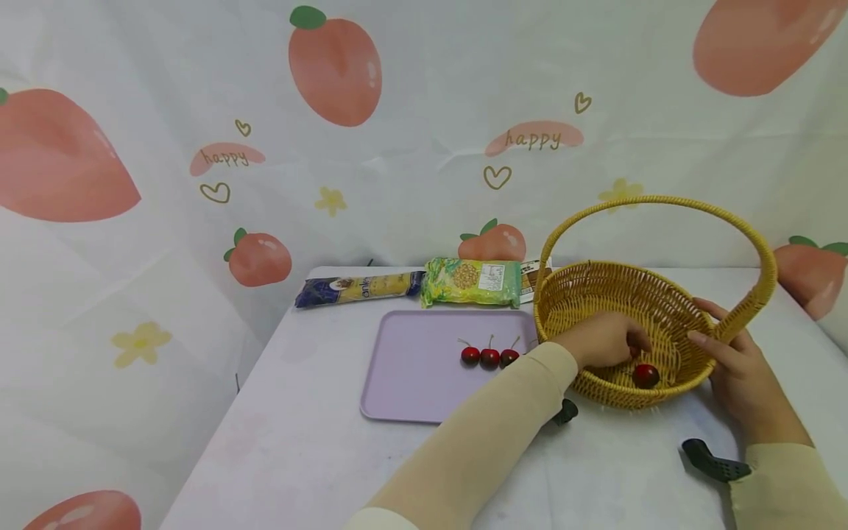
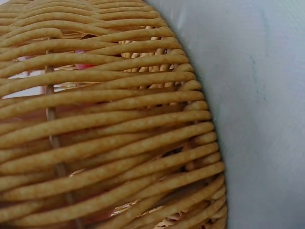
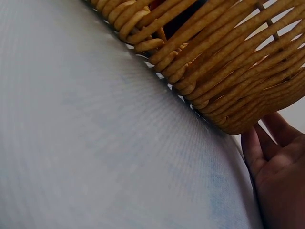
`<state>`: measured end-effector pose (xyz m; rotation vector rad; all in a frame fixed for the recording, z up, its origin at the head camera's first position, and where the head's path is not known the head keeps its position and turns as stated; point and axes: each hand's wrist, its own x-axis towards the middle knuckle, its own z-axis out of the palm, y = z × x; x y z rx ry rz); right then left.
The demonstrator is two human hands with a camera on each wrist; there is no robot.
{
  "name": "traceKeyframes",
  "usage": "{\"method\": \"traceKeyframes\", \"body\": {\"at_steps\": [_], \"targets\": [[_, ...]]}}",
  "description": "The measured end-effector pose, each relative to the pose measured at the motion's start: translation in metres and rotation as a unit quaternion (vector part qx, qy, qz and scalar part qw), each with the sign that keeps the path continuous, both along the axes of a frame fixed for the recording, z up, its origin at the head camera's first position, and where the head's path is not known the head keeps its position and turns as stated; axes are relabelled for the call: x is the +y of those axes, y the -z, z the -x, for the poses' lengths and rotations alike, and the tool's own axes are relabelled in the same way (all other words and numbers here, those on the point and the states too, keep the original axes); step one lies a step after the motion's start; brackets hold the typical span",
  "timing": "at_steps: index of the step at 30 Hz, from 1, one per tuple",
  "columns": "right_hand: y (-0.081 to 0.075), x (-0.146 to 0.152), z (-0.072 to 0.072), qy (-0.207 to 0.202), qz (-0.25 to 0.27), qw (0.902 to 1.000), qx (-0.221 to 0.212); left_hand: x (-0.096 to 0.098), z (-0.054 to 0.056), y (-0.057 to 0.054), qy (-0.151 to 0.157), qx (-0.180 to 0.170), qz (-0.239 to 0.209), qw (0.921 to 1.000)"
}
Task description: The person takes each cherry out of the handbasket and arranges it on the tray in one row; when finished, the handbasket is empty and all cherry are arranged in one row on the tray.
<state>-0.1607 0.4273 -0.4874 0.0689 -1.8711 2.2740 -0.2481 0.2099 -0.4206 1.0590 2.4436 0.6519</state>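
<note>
A yellow wicker basket (image 1: pixel 589 272) with a tall arched handle stands at the right of the table. My left hand (image 1: pixel 599 340) reaches down inside it, fingers curled, with a bit of red showing at the fingertips where they pinch a cherry. Just below them another dark red cherry (image 1: pixel 645 376) lies on the basket floor. My right hand (image 1: pixel 742 372) grips the basket's right rim beside the foot of the handle, its thumb over the edge. Close up in the left wrist view, the woven wall (image 2: pixel 105 129) hides the left hand's fingers. Fingers of the right hand touch the wicker in the right wrist view.
Left of the basket lies a purple tray (image 1: pixel 411 368) with several cherries (image 1: pixel 489 358) in a row, partly covered by my left sleeve (image 1: pixel 477 434). Behind it are a blue-and-yellow packet (image 1: pixel 361 288), a green bag (image 1: pixel 470 283) and a small brown-and-white packet (image 1: pixel 530 277). A printed cloth (image 1: pixel 411 169) hangs behind.
</note>
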Motion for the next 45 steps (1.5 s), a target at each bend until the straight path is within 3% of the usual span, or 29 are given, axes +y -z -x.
{"method": "traceKeyframes", "body": {"at_steps": [7,14,21,28,39,45], "targets": [[0.0,0.002,-0.001,-0.001,0.004,1.0,0.009,0.005,0.003,0.0,-0.034,-0.016,-0.056,0.9977],[-0.001,0.004,-0.001,-0.001,0.006,0.9999,0.01,0.004,0.005,-0.003,-0.044,0.009,-0.112,0.9927],[0.0,0.005,0.0,-0.013,0.002,0.9996,0.023,0.002,0.005,-0.006,-0.048,-0.004,-0.123,0.9913],[-0.001,0.006,0.001,0.005,-0.009,0.9999,0.003,0.0,0.005,-0.007,-0.045,-0.003,-0.137,0.9896],[0.002,0.002,0.002,-0.017,0.014,0.9994,0.026,-0.01,0.002,-0.006,-0.064,-0.027,-0.227,0.9714],[0.001,0.001,0.001,-0.012,0.007,0.9998,0.017,-0.023,-0.001,-0.009,-0.062,-0.005,-0.287,0.9558]]}}
